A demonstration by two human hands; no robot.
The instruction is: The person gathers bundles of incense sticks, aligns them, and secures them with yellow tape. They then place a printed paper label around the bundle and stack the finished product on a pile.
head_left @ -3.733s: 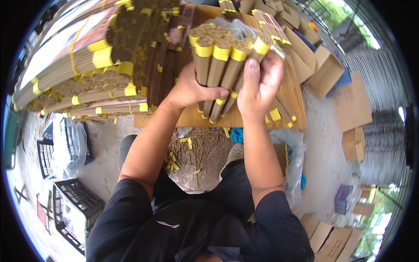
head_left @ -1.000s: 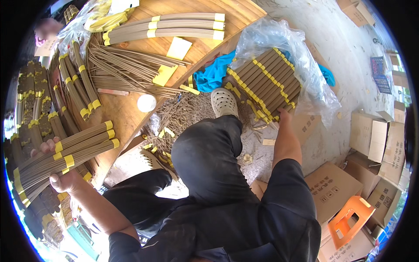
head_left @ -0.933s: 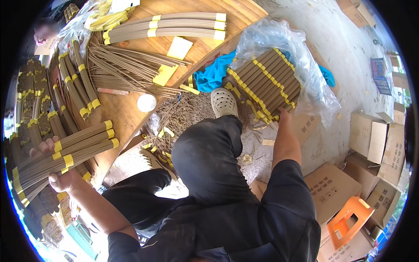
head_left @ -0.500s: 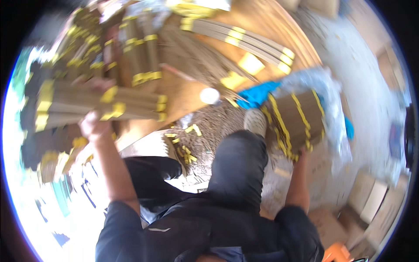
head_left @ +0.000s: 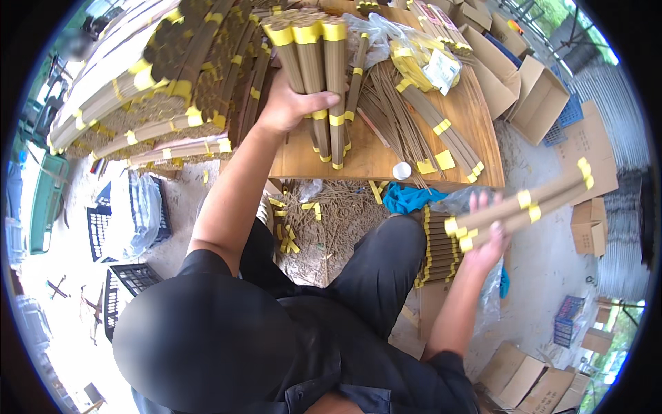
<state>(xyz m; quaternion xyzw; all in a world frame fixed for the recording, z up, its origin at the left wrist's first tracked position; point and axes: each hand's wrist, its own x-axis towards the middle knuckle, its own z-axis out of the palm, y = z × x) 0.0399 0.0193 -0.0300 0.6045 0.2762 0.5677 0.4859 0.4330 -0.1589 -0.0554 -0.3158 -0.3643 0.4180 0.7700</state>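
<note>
My left hand (head_left: 293, 107) is wrapped round several bundles of brown incense sticks (head_left: 308, 65), bound with yellow paper bands. They stand almost upright over the wooden table (head_left: 289, 165), though I cannot tell whether they touch it. Off to the right, my right hand (head_left: 488, 241) grips two more incense bundles (head_left: 552, 203), tilted up to the right and slightly blurred. Below that hand, banded bundles (head_left: 439, 241) are stacked beside my knee. Loose sticks (head_left: 393, 110) and a banded bundle (head_left: 441, 124) lie on the table, near a small white round cap (head_left: 401, 171).
A high pile of banded bundles (head_left: 158, 90) fills the left. Clear plastic and yellow packaging (head_left: 420, 62) lie at the table's back. Blue cloth (head_left: 407, 199) hangs by its front edge. Stick scraps (head_left: 338, 214) cover the floor. Open cartons (head_left: 545, 96) and a black crate (head_left: 127, 283) stand around.
The bundles in my left hand have gone from lying level to nearly upright, farther right. My right hand has left the stack and now holds two bundles out to the right. The view has shifted.
</note>
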